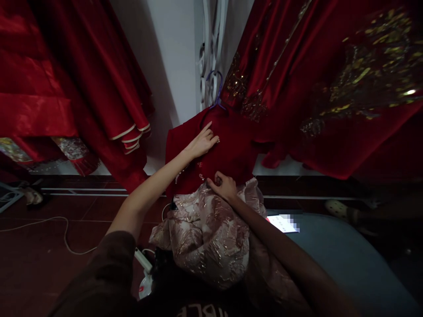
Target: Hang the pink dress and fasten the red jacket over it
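A dark red velvet top (231, 149) hangs on a purple hanger (216, 88) in front of me. My left hand (202, 143) lies flat on its upper left part, fingers stretched out. My right hand (224, 185) is closed in a pinch at the top's lower edge, near small pale fastenings; what the fingers grip is too small to name. Below the top spreads a pink skirt with gold pattern (208, 237), which my right forearm crosses.
Red embroidered gowns hang at left (66, 88) and right (330, 88). A white ornate frame (211, 48) stands against the wall behind. A white cable (62, 229) trails over the red tiled floor. A grey-blue cushioned surface (346, 259) with a lit phone (282, 222) lies at right.
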The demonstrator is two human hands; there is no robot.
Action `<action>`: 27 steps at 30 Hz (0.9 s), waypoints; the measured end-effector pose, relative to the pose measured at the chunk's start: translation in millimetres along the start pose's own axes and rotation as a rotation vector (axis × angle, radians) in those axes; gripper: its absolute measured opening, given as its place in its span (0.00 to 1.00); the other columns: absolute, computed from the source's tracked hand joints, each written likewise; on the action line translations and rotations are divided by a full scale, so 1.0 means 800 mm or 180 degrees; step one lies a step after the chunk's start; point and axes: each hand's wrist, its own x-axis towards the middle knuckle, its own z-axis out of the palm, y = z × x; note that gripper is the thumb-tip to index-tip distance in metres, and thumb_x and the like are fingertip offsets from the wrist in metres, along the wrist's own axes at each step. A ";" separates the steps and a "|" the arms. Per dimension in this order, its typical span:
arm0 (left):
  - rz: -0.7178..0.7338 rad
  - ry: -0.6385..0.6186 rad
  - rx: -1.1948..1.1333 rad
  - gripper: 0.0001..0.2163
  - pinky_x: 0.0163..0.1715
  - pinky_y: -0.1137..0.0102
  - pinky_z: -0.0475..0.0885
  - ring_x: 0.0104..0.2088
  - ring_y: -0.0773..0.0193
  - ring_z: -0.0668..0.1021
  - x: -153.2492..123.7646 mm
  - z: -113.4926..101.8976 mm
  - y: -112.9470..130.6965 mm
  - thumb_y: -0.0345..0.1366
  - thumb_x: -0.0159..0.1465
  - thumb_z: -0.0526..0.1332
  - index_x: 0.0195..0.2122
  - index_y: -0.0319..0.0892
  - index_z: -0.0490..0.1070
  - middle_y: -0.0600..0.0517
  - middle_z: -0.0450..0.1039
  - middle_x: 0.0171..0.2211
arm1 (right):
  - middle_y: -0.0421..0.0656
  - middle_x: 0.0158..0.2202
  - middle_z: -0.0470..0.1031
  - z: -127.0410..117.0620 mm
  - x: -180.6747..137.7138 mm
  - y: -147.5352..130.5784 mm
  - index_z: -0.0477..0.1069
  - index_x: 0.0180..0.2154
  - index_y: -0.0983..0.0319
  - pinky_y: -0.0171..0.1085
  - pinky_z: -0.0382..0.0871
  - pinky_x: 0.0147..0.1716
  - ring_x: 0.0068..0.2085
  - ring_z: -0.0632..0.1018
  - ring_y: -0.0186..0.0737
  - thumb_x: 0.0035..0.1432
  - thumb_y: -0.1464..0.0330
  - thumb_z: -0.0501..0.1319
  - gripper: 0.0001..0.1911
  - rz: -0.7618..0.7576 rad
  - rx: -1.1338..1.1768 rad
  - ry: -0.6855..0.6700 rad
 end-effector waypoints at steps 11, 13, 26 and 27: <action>-0.1590 0.0500 -0.0028 0.24 0.59 0.47 0.53 0.50 0.52 0.72 -0.057 -0.043 0.006 0.29 0.61 0.49 0.60 0.37 0.53 0.39 0.69 0.47 | 0.51 0.55 0.64 -0.049 0.164 -0.100 0.58 0.57 0.63 0.48 0.62 0.55 0.57 0.66 0.46 0.59 0.44 0.41 0.37 -0.0173 0.1885 0.0117; -0.2004 0.0686 -0.0059 0.27 0.59 0.43 0.50 0.59 0.46 0.63 -0.067 -0.039 0.003 0.30 0.58 0.53 0.61 0.40 0.51 0.36 0.59 0.57 | 0.59 0.61 0.55 -0.037 0.180 -0.105 0.50 0.62 0.69 0.58 0.48 0.61 0.65 0.52 0.57 0.55 0.39 0.44 0.48 0.0445 0.1661 0.0284; -0.2725 0.1162 -0.0653 0.35 0.60 0.52 0.58 0.65 0.43 0.51 -0.080 0.005 -0.017 0.30 0.53 0.60 0.60 0.37 0.45 0.30 0.38 0.63 | 0.54 0.67 0.43 -0.021 0.129 -0.087 0.44 0.65 0.64 0.52 0.45 0.63 0.67 0.46 0.48 0.59 0.43 0.41 0.43 -0.0180 0.1158 0.0101; -0.2740 0.1164 -0.0664 0.34 0.59 0.53 0.60 0.64 0.44 0.54 -0.083 0.005 -0.021 0.28 0.53 0.59 0.60 0.38 0.46 0.31 0.41 0.63 | 0.58 0.67 0.41 -0.010 0.131 -0.088 0.42 0.65 0.69 0.53 0.44 0.62 0.67 0.44 0.51 0.57 0.42 0.42 0.47 0.0069 0.1140 0.0096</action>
